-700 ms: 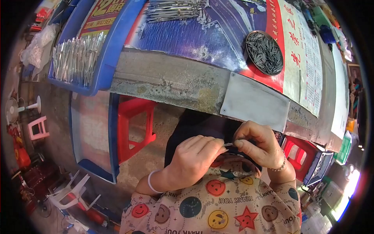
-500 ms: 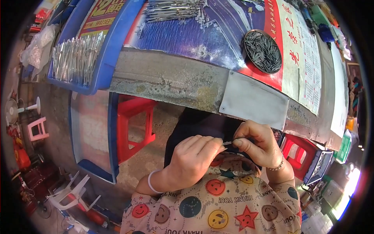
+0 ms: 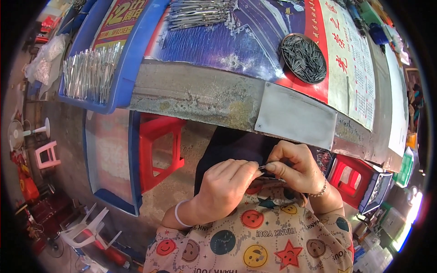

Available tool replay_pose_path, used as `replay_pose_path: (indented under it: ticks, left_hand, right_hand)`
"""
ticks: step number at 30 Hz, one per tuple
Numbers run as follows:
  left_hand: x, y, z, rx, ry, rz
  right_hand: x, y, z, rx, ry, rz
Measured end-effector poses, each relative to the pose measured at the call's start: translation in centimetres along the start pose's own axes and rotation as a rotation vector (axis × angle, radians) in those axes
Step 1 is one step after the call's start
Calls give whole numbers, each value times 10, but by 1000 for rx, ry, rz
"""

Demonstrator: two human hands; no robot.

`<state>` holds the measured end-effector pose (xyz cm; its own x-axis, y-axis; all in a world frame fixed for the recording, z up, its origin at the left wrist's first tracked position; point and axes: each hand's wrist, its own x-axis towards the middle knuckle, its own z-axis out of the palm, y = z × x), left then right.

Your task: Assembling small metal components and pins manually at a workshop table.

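Observation:
In front of my body, below the bench edge, both hands meet fingertip to fingertip. My left hand (image 3: 225,184) is closed in a pinch on a thin metal piece (image 3: 261,168), of which only a short silvery and dark end shows. At that end, the thumb and forefinger of my right hand (image 3: 298,172) are pressed together; what they hold is too small and covered to make out. On the bench, a round bowl (image 3: 283,66) holds many small dark metal pins (image 3: 304,58). Slim silvery metal rods (image 3: 200,14) lie in a pile farther back.
A blue tray (image 3: 129,68) with upright silvery rods (image 3: 88,75) stands at the bench's left. A bare metal plate (image 3: 296,113) is fixed to the bench edge (image 3: 195,98). Red stools (image 3: 161,154) and a blue-edged bin (image 3: 114,202) stand below; a white chair (image 3: 88,230) is lower left.
My right hand has shifted slightly left, closer to my left fingertips, so less of the metal piece shows between them. The whole view has tilted a little.

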<state>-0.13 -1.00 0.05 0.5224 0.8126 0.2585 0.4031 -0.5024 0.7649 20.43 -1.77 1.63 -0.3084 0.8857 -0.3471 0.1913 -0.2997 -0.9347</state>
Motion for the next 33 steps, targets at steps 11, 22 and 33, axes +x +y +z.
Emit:
replay_pose_path:
  ticks: [11, 22, 33]
  left_hand:
    - [9, -3, -16, 69, 54, 6]
    - [33, -70, -163, 240, 569, -224]
    - [74, -121, -215, 536, 366, -403]
  right_hand:
    - [7, 5, 3, 293, 72, 24]
    - [-2, 32, -9, 90, 397, -320]
    - [10, 33, -4, -109, 452, -439]
